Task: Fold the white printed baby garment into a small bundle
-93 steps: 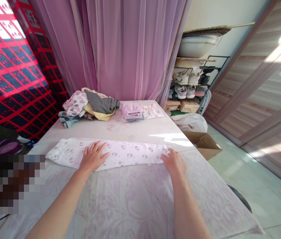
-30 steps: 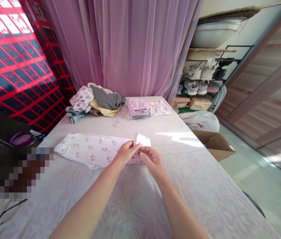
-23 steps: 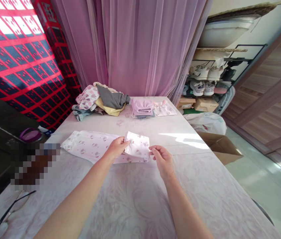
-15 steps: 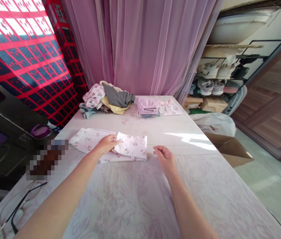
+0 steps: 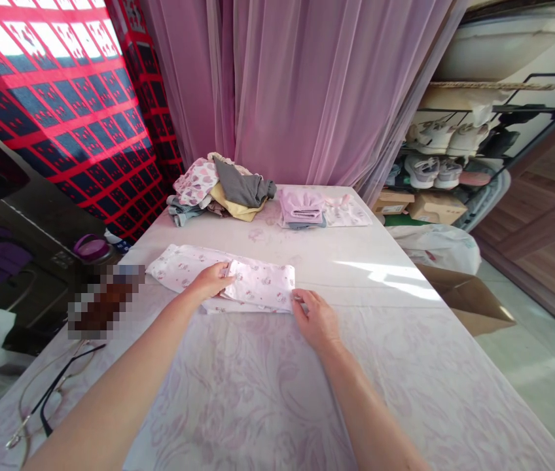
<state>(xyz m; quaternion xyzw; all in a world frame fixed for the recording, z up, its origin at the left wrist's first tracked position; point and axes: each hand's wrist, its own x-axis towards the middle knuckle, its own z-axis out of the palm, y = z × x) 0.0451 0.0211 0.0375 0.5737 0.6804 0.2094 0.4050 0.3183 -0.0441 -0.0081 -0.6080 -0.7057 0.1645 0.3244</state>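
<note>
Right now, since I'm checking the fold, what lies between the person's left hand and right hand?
In the head view, the folded-over flap of the white-and-pink printed garment lies between the left hand and the right hand.

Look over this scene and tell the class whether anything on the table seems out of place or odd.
A pair of wire-rimmed eyeglasses lies on the tablecloth near the left edge, odd among the clothes. The crumpled clothes heap at the far end also looks untidy beside the neatly folded stack.
</note>
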